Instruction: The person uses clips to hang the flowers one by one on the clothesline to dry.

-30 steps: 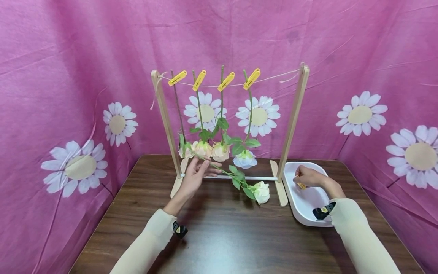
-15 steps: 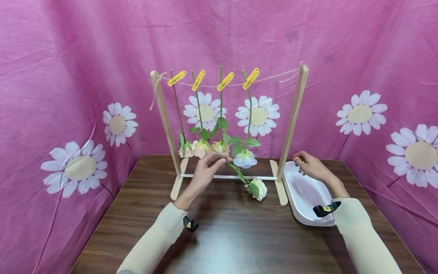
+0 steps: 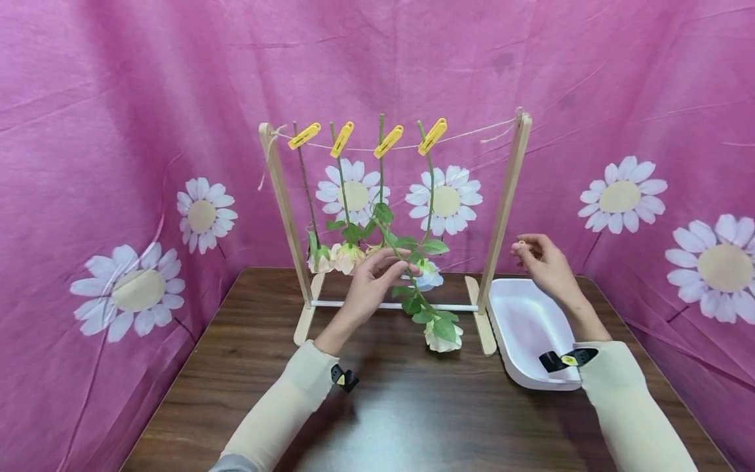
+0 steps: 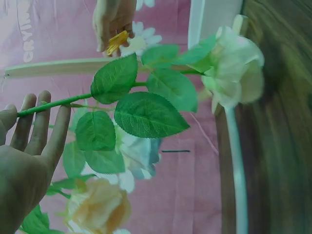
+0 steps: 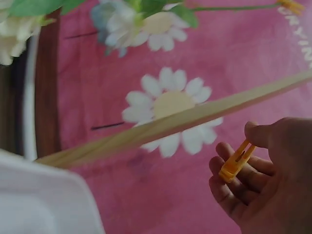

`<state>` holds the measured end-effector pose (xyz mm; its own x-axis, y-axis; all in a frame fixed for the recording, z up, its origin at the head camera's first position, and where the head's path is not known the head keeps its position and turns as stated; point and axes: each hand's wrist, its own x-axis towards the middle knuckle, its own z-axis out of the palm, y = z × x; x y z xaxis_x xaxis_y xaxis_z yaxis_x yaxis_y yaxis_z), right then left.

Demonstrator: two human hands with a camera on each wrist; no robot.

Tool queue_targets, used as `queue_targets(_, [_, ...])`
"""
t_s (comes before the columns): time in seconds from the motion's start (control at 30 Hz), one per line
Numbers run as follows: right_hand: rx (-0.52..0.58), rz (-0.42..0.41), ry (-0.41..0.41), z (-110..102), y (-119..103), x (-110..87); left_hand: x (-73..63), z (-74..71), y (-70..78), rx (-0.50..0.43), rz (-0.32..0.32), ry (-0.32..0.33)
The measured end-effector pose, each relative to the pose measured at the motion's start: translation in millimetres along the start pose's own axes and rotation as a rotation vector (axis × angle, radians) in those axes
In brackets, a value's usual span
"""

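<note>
My left hand (image 3: 373, 278) pinches the green stem of a white rose (image 3: 444, 334) between thumb and fingers. The rose hangs head down, its leaves (image 4: 151, 114) spread between the hand and the bloom. A yellow clothespin (image 5: 236, 162) is held in the fingers of my right hand (image 3: 545, 265), just right of the rack's right post and above the tray. Several roses hang head down from the string, each stem clipped by a yellow clothespin (image 3: 433, 136). The blue-white rose (image 3: 428, 275) and a peach rose (image 4: 100, 207) are partly covered by my left hand in the head view.
The wooden rack's right post (image 3: 506, 210) stands between my hands, with a string (image 3: 472, 134) tied across the top. A white rod (image 3: 436, 306) joins its feet. A white tray (image 3: 501, 288) sits on the brown table (image 3: 413, 406) at right. Pink cloth hangs behind.
My left hand has moved right and slightly up, turning the white rose's stem from slanted toward upright. My right hand has lifted out of the tray with a clothespin.
</note>
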<state>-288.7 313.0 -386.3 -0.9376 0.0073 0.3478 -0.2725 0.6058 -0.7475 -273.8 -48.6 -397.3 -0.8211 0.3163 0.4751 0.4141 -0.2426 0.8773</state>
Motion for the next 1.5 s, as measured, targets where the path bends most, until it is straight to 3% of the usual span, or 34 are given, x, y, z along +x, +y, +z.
queue_targets(0.13, [0.078, -0.038, 0.108, -6, -20, 2.4, 7.4, 10.1, 8.8, 0.016, 0.018, -0.005])
queue_targets(0.33, [0.106, -0.154, 0.222, -11, -55, 7.4, 24.3, 30.5, 25.2, 0.058, 0.063, -0.026])
queue_targets(0.53, [0.198, -0.202, 0.285, -11, -84, 10.6, 42.6, 47.7, 37.5, 0.101, 0.097, -0.04])
queue_targets(0.87, [0.39, -0.355, 0.329, -19, -129, 17.6, 83.3, 72.4, 50.2, 0.097, 0.136, -0.001])
queue_targets(1.13, [0.419, -0.343, 0.415, -26, -167, 41.6, 109.8, 85.3, 55.4, 0.141, 0.083, 0.056])
queue_targets(1.37, [0.763, -0.351, 0.372, -29, -199, 65.5, 130.2, 94.8, 57.6, 0.23, 0.058, 0.101])
queue_targets(1.5, [0.811, -0.318, 0.389, -28, -211, 77.5, 136.3, 96.2, 55.7, 0.228, 0.047, 0.139])
